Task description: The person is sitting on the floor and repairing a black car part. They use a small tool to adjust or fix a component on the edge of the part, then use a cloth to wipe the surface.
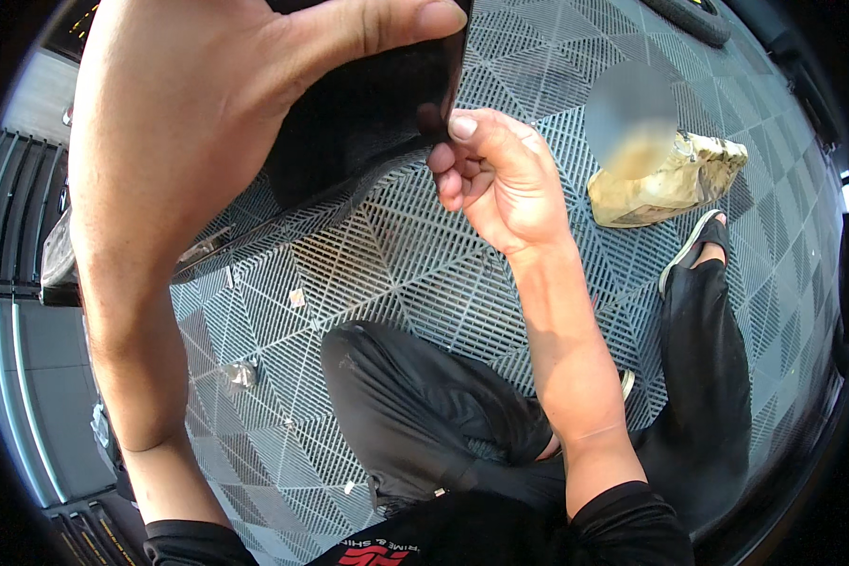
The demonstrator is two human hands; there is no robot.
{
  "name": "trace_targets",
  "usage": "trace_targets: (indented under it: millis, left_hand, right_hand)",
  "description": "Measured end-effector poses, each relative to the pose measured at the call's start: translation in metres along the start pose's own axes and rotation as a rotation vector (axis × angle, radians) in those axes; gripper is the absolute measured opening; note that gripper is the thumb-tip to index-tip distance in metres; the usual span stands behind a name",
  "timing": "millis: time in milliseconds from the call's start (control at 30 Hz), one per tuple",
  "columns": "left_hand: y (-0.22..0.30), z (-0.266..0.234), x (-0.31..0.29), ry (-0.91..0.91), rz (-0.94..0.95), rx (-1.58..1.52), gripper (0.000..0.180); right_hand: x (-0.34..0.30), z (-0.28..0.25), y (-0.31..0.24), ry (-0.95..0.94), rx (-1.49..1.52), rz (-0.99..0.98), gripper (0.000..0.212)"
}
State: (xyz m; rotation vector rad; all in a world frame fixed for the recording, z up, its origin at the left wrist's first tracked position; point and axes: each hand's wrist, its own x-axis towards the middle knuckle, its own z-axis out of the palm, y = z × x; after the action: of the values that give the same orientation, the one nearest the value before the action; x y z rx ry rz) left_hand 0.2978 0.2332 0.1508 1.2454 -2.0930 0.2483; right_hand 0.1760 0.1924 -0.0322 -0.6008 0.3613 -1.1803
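A glossy black panel [349, 113], which looks like part of a vehicle's body, fills the upper middle. My left hand [208, 104] reaches over it from the left, the thumb stretched out to the panel's right edge. The other left fingers are out of sight past the top of the picture. At the lower end of that same edge is my right hand [509, 174], thumb and fingertips pinched together and the other fingers curled. Whatever lies in the pinch is too small or too hidden to make out.
Grey grated tiles [443, 255] cover the floor, with a crumpled clear scrap [241, 374] and a small pale piece [297, 298] on them. A tan patterned bag [670, 193], partly blurred, sits at right. My bent black-trousered leg [415, 406] is below; a tyre [693, 19] lies far right.
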Motion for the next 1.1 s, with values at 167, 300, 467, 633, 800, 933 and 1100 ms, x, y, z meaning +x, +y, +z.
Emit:
trace_targets:
  millis: [167,300,467,633,800,933,1100]
  left_hand:
    - [-0.006,0.011,0.0,-0.022,0.058,-0.04,0.051]
    - [-0.005,-0.001,-0.005,-0.018,0.074,0.026,0.051]
    - [-0.009,0.013,-0.001,-0.01,0.102,-0.025,0.05]
    - [-0.008,0.018,-0.005,-0.016,0.102,-0.017,0.049]
    - [-0.011,0.015,-0.007,0.0,0.096,-0.019,0.048]
    - [-0.011,0.012,-0.006,0.018,0.11,-0.031,0.047]
    - [-0.014,-0.005,-0.002,-0.014,0.136,0.002,0.043]
  right_hand:
    - [-0.005,-0.001,-0.003,0.118,0.023,-0.009,0.017]
    - [0.001,0.016,0.009,0.059,0.076,0.007,0.015]
    - [0.002,0.005,0.001,0.088,0.029,-0.039,0.009]
    - [-0.001,0.014,0.0,0.162,-0.054,-0.032,0.009]
    - [-0.015,0.022,0.008,0.208,-0.172,-0.178,0.016]
    - [-0.025,0.013,-0.012,0.074,-0.918,-0.472,0.021]
    - [-0.021,0.027,-0.048,-0.147,-1.586,-0.516,0.021]
